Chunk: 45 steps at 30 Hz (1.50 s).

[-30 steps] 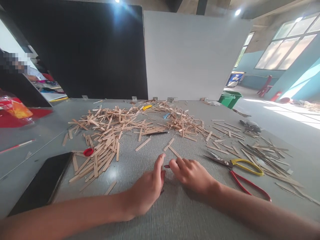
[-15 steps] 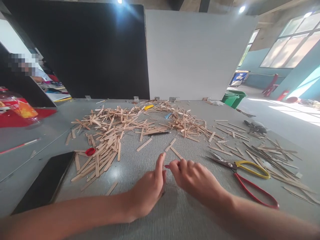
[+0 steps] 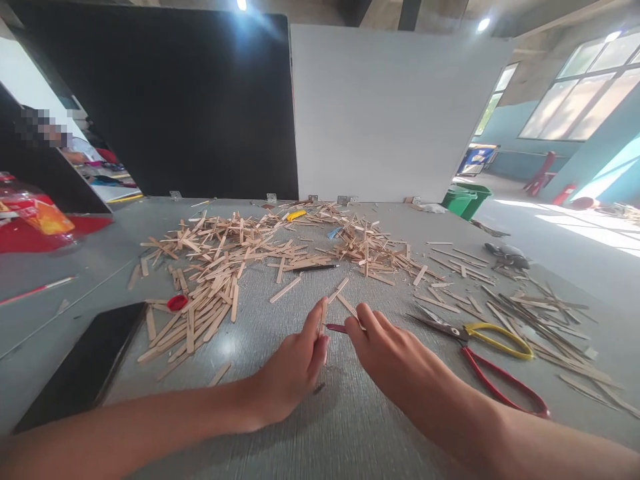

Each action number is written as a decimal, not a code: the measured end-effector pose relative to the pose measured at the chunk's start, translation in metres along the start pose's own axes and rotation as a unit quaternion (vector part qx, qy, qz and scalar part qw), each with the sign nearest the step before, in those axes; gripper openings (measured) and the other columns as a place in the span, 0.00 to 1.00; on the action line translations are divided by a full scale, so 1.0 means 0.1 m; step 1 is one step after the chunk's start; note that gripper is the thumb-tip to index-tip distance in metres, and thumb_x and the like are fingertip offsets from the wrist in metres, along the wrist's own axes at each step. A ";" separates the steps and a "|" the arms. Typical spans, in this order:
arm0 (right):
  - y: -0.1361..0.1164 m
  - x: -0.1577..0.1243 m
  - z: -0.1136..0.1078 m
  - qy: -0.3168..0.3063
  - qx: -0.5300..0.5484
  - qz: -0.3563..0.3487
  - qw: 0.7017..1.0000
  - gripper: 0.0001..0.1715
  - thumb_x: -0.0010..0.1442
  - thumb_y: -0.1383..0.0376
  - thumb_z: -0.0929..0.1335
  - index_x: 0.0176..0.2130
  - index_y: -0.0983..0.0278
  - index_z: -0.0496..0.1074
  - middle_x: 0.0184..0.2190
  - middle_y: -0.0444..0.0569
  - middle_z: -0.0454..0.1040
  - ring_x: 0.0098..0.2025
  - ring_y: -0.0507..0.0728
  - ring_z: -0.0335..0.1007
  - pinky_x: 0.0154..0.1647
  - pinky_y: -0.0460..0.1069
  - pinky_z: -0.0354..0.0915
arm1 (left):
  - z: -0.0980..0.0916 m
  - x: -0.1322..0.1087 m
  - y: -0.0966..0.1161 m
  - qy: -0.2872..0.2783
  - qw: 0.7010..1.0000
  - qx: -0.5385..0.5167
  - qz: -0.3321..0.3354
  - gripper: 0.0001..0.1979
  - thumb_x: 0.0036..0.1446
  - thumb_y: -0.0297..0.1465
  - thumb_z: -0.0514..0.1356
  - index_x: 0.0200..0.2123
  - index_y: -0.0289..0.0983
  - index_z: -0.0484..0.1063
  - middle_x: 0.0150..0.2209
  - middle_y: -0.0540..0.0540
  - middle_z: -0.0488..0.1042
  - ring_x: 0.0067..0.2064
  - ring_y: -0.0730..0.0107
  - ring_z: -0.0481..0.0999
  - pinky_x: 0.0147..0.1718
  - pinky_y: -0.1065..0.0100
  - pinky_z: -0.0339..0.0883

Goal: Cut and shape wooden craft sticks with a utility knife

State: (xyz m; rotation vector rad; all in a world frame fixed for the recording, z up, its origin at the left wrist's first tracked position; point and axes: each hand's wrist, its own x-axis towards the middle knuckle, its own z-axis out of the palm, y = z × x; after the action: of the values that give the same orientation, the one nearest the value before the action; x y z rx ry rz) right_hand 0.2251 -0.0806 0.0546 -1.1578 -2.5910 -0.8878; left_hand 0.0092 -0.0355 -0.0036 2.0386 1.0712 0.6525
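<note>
My left hand [image 3: 295, 363] hovers just above the grey table [image 3: 350, 427], its thumb and forefinger pinched on a short wooden stick [image 3: 323, 315] that points up and away. My right hand [image 3: 395, 357] is close beside it, fingers curled round a thin dark-red object [image 3: 336, 328] whose tip points at the left hand's fingers. What that object is I cannot make out. A broad scatter of wooden sticks [image 3: 225, 260] lies just beyond both hands.
Scissors with yellow and red handles [image 3: 483, 343] lie to the right, with thin darker strips [image 3: 540, 313] beyond them. A black phone [image 3: 85, 363] and a red cap [image 3: 176, 303] are at the left. A black pen [image 3: 315, 267] lies among the sticks. Black and white boards [image 3: 390, 113] stand behind.
Both hands have risen a little off the table and drawn together. The left hand's fingers have closed on the stick, and the red object's tip now sits nearer to them.
</note>
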 end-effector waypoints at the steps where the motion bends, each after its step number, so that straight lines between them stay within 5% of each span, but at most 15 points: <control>1: 0.02 0.01 -0.02 -0.008 0.020 0.001 1.000 0.21 0.48 0.79 0.67 0.42 0.68 0.77 0.38 0.53 0.74 0.38 0.61 0.73 0.27 0.53 0.72 | 0.00 0.00 0.00 0.001 1.000 -0.006 -0.003 0.31 0.78 0.37 0.44 0.77 0.36 0.40 0.28 0.55 0.70 0.25 0.70 0.67 0.27 0.69 0.59; 4: 0.08 -0.01 -0.05 0.003 0.024 -0.004 1.000 0.33 0.48 0.80 0.67 0.54 0.71 0.75 0.38 0.52 0.76 0.34 0.59 0.73 0.27 0.53 0.72 | 0.00 0.01 -0.01 0.006 1.000 -0.028 -0.002 0.31 0.78 0.37 0.46 0.77 0.36 0.41 0.28 0.54 0.72 0.25 0.71 0.68 0.27 0.70 0.60; 7: 0.11 -0.05 -0.08 0.025 -0.027 -0.032 0.999 0.40 0.52 0.80 0.64 0.64 0.77 0.68 0.46 0.60 0.80 0.41 0.62 0.76 0.34 0.54 0.75 | -0.02 0.01 -0.01 0.007 0.999 -0.039 0.001 0.30 0.78 0.37 0.47 0.77 0.38 0.43 0.29 0.53 0.74 0.26 0.70 0.69 0.27 0.70 0.61; 9: 0.11 -0.06 -0.08 0.026 -0.039 -0.046 0.998 0.39 0.52 0.81 0.63 0.63 0.78 0.70 0.48 0.62 0.80 0.43 0.62 0.76 0.35 0.53 0.74 | -0.03 0.01 0.00 0.008 0.999 -0.037 0.005 0.29 0.78 0.36 0.48 0.76 0.37 0.44 0.30 0.53 0.74 0.26 0.70 0.69 0.28 0.70 0.62; 13: 0.11 -0.02 -0.02 0.016 -0.002 -0.044 0.999 0.36 0.52 0.83 0.62 0.59 0.77 0.71 0.35 0.55 0.77 0.31 0.59 0.71 0.27 0.53 0.68 | -0.04 0.04 0.03 0.013 0.999 -0.035 0.011 0.29 0.77 0.34 0.48 0.75 0.33 0.45 0.28 0.54 0.74 0.26 0.70 0.70 0.29 0.68 0.63; 21: 0.14 0.03 -0.02 0.027 -0.009 -0.040 0.999 0.20 0.54 0.84 0.62 0.40 0.68 0.74 0.28 0.46 0.69 0.24 0.55 0.65 0.19 0.54 0.58 | -0.04 0.07 0.02 0.016 0.999 -0.033 0.002 0.28 0.77 0.34 0.48 0.74 0.32 0.47 0.26 0.55 0.73 0.24 0.70 0.68 0.27 0.68 0.61; 25: 0.08 0.03 -0.05 -0.010 -0.052 -0.034 0.998 0.25 0.58 0.83 0.61 0.50 0.70 0.74 0.34 0.50 0.74 0.28 0.56 0.69 0.23 0.54 0.60 | -0.05 0.04 0.02 -0.017 0.999 -0.044 0.005 0.29 0.78 0.37 0.47 0.75 0.36 0.44 0.28 0.55 0.73 0.25 0.71 0.68 0.27 0.70 0.60; 33: 0.17 0.18 0.61 -0.030 0.015 -0.041 0.999 0.10 0.65 0.78 0.65 0.39 0.63 0.68 0.21 0.40 0.70 0.17 0.52 0.62 0.19 0.53 0.42 | 0.03 0.02 -0.08 0.030 0.999 0.017 0.031 0.30 0.73 0.30 0.48 0.74 0.33 0.45 0.24 0.57 0.67 0.21 0.72 0.65 0.24 0.70 0.55; 38: 0.01 0.24 0.25 -0.042 -0.070 -0.015 0.997 0.14 0.62 0.81 0.63 0.35 0.64 0.70 0.27 0.49 0.71 0.26 0.58 0.70 0.23 0.53 0.52 | 0.06 0.03 -0.06 0.037 0.998 0.038 0.019 0.28 0.74 0.33 0.46 0.73 0.31 0.47 0.25 0.54 0.71 0.23 0.69 0.70 0.25 0.70 0.57; 41: -0.13 0.21 0.07 -0.044 -0.108 -0.005 0.993 0.13 0.60 0.80 0.64 0.36 0.65 0.71 0.26 0.47 0.68 0.23 0.57 0.67 0.22 0.53 0.52 | 0.03 0.03 -0.01 0.012 0.999 0.029 0.009 0.27 0.76 0.34 0.45 0.72 0.32 0.47 0.23 0.57 0.68 0.21 0.69 0.67 0.24 0.70 0.56; 45: -0.10 0.19 0.32 -0.036 -0.054 -0.011 0.998 0.13 0.56 0.81 0.67 0.39 0.67 0.71 0.25 0.46 0.71 0.20 0.54 0.66 0.20 0.53 0.44 | -0.02 0.04 0.00 -0.002 0.999 0.010 0.038 0.29 0.75 0.33 0.48 0.73 0.33 0.44 0.22 0.60 0.65 0.22 0.70 0.66 0.25 0.70 0.56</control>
State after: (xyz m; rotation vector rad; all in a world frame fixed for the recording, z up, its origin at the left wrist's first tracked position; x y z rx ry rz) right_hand 0.2076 -0.0554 0.0315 -1.2125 -2.6468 -1.0208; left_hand 0.0101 -0.0310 -0.0026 2.1053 1.0051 0.6794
